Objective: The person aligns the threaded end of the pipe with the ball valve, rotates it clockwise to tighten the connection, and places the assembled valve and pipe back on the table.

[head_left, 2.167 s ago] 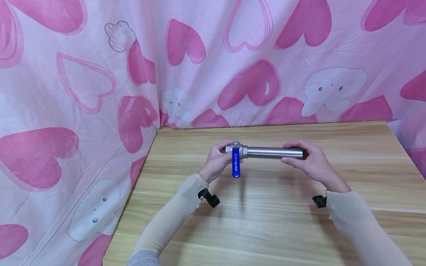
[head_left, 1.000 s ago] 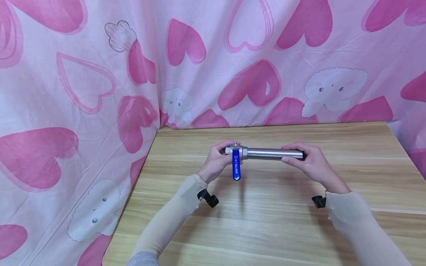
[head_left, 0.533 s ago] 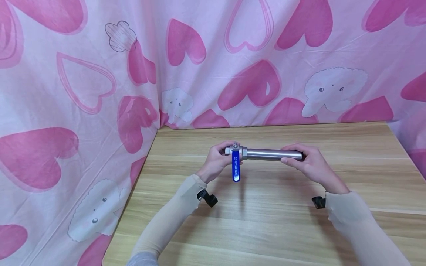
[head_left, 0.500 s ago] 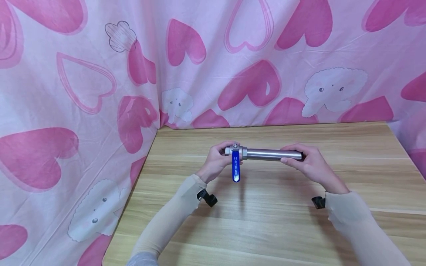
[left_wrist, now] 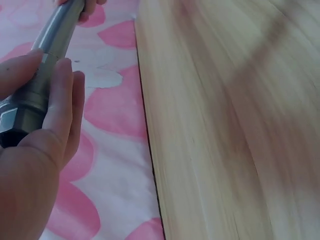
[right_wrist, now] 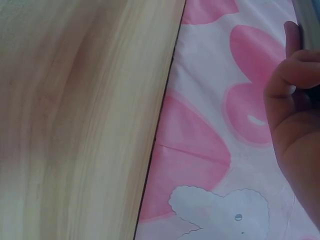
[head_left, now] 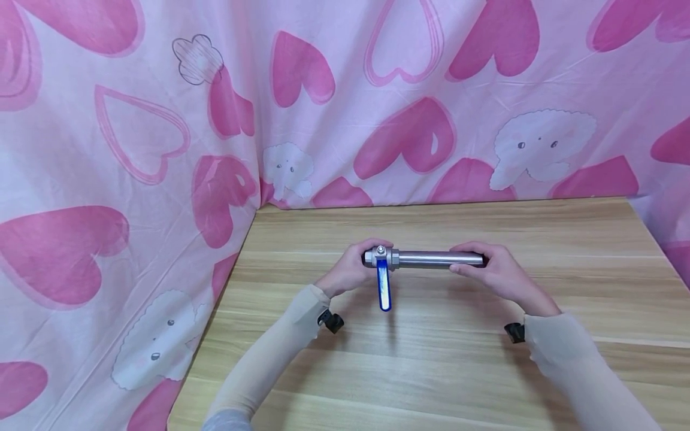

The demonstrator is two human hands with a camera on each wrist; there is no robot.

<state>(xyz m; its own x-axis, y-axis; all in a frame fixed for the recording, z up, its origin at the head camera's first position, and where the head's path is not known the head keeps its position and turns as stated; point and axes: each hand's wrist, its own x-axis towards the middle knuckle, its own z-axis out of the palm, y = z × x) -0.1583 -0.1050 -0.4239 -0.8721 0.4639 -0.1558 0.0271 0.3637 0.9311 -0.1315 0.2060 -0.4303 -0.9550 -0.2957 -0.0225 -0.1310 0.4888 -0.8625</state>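
A steel ball valve [head_left: 381, 254] with a blue lever handle [head_left: 384, 287] is joined end to end with a steel pipe [head_left: 423, 258]. The pair is level and raised over the table. My left hand [head_left: 347, 270] grips the valve body from the left, fingers behind and thumb in front; the left wrist view shows its thumb and fingers on either side of the valve's hex end [left_wrist: 15, 120]. Around the pipe's right end curls my right hand [head_left: 501, 270], thumb on the near side. The lever points toward me. In the right wrist view only a sliver of pipe [right_wrist: 309, 22] shows.
A wood-grain table [head_left: 431, 371] lies below both hands. Pink heart-patterned curtains [head_left: 399, 137] hang along its back and left edges. Each sleeved wrist carries a black bracket, one being the left bracket [head_left: 331, 322].
Both hands have brought the valve and pipe slightly lower in the head view, toward me. The lever now shows more length and a bright glare. Both grips stay the same.
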